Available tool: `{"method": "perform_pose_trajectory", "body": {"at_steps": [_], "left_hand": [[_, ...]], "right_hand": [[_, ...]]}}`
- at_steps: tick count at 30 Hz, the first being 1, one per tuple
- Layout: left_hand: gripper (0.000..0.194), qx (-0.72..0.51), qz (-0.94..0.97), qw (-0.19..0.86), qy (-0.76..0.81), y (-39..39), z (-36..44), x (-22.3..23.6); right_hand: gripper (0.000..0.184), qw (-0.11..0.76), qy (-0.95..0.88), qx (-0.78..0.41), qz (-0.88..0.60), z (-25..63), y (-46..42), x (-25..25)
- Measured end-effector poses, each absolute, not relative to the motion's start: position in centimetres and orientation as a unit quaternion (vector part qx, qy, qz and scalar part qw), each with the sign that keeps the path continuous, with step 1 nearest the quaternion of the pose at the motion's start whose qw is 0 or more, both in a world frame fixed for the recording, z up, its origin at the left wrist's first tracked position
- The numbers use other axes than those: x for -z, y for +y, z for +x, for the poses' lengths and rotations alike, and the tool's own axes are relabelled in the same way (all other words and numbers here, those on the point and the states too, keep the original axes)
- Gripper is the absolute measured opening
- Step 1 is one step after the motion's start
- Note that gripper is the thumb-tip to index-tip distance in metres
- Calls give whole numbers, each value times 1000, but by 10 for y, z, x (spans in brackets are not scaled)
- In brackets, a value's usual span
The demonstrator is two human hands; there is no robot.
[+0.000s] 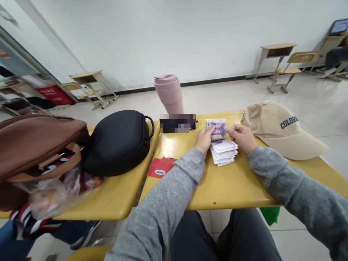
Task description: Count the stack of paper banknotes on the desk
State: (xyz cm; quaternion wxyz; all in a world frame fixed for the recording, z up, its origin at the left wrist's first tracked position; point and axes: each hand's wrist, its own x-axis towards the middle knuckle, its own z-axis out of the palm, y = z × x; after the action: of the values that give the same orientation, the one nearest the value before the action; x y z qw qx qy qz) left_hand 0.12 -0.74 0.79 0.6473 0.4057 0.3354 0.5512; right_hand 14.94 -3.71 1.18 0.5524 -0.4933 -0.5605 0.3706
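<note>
The wad of purple banknotes (216, 132) is above the table's (190, 197) far half, tilted up with its printed face toward the wearer, above a fanned pile (223, 152) whose long edges run roughly left to right. The left hand (204, 140) pinches its left side, thumb across the face; the right hand (243, 137), wrist bent inward, has curled fingers at the right edge, their grip unclear.

Open lane on the desk (231, 194), lower centre of frame: between the gray sleeves (174, 195), below the fanned banknotes (223, 152). Mid-right, the cap (282, 130) blocks past the right hand (240, 137); upper centre, the tumbler (170, 96) and a pixelated dark item (174, 124) obstruct beyond the left hand (203, 141). Left of centre, red packet (160, 166) lies flat, passable overhead, then bulky black case (116, 143) walls it off.
</note>
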Motion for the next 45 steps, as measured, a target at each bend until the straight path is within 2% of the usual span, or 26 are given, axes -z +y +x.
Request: {"method": "perform_pose_trajectory", "body": {"at_steps": [6,12,20,38,45], "left_hand": [[26,-531,415,662,329,-11,2,-9],[31,-516,416,672,329,-14,2,-11],[33,-563,380,653,335,-7,2,-9],[28,-568,374,655,330,-7,1,-9],[30,-562,380,662,320,-9,1,-10]], "right_hand": [[37,556,-526,-400,-505,149,-34,-8],[34,555,-541,-410,-481,150,-31,-5],[34,569,-542,-407,-466,149,-34,-9],[29,581,-554,-448,-394,147,-41,-15],[37,562,-579,-440,-394,149,-42,-14]]}}
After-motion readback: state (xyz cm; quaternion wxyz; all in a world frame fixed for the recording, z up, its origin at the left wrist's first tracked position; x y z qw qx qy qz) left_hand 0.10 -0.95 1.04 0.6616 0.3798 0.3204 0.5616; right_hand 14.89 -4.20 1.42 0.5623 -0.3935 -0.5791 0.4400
